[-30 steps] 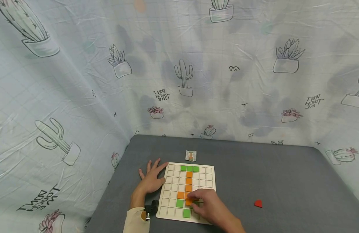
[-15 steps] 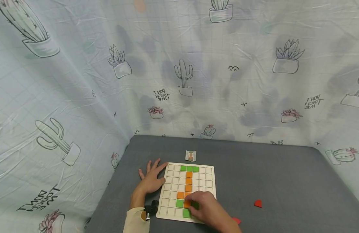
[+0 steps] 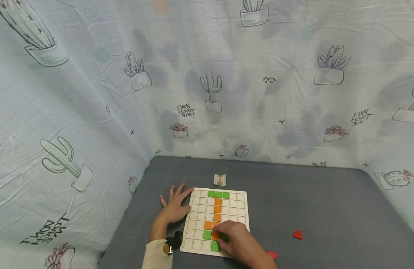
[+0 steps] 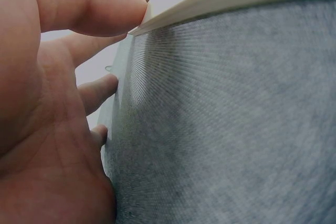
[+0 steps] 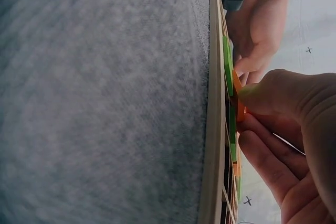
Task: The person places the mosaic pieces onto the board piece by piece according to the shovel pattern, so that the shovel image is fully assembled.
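A pale grid board (image 3: 198,211) lies on the grey table with green and orange square tiles in some of its cells. My left hand (image 3: 174,209) rests at the board's left side, fingers spread. Its thumb (image 4: 100,11) touches the board's edge in the left wrist view. Over the lower middle cells, my right hand (image 3: 238,239) pinches an orange tile (image 3: 215,235) between thumb and fingers. In the right wrist view this orange tile (image 5: 241,106) sits slightly tilted above the board, near a green tile (image 5: 228,66). The right hand partly hides the lower right cells.
Behind the board lies a small card (image 3: 220,180) printed with a grid pattern. To the right are a red piece (image 3: 298,234) and another red piece (image 3: 272,254), partly covered by the right forearm. A cactus-print cloth (image 3: 280,138) rises behind the table.
My right hand has shifted slightly left and down with the orange tile, then almost stopped. A second red piece has come into view beside the right forearm. The left hand has stayed put.
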`<action>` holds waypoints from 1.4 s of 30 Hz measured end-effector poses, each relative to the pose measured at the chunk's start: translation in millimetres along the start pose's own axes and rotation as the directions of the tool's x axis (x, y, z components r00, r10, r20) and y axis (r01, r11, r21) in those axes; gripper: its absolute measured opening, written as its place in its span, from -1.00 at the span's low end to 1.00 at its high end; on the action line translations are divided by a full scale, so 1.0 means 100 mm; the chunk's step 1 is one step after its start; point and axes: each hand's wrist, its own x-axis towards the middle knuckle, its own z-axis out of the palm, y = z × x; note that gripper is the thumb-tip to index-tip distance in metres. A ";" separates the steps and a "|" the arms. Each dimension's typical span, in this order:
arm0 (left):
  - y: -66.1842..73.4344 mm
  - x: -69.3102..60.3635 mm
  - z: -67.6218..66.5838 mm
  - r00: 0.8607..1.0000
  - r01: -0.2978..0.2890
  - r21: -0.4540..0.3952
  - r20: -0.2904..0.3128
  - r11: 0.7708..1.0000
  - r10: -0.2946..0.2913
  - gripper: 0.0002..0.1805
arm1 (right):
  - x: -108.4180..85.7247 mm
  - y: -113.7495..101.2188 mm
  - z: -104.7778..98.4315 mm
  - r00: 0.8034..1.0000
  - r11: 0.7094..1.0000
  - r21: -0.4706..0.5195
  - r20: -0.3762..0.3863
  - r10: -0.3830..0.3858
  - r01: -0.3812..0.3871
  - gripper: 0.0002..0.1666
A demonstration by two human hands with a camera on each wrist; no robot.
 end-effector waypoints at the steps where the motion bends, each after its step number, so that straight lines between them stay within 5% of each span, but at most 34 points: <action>1: 0.00 0.00 0.00 1.000 -0.002 -0.003 -0.001 1.000 0.002 -0.21 | 0.00 0.00 0.00 1.000 1.000 0.002 0.002 0.004 -0.004 -0.70; 16: 0.02 0.01 -0.02 0.999 0.031 0.024 0.023 0.999 -0.032 -0.23 | -0.02 0.03 0.04 0.996 0.999 0.025 -0.082 -0.018 0.020 -0.67; 27: 0.00 0.00 0.00 0.999 0.034 0.025 0.021 0.999 -0.035 -0.22 | -0.03 0.04 0.01 0.998 0.997 0.061 -0.036 0.043 -0.041 -0.69; 38: 0.00 0.00 0.00 0.999 0.032 0.025 0.022 0.999 -0.032 -0.22 | -0.14 0.14 0.03 0.983 0.990 0.128 -0.179 -0.032 0.056 -0.63; 42: 0.00 0.00 0.00 0.999 0.032 0.025 0.021 0.999 -0.033 -0.22 | -0.23 0.19 -0.01 0.978 0.982 0.185 -0.209 -0.007 0.046 -0.63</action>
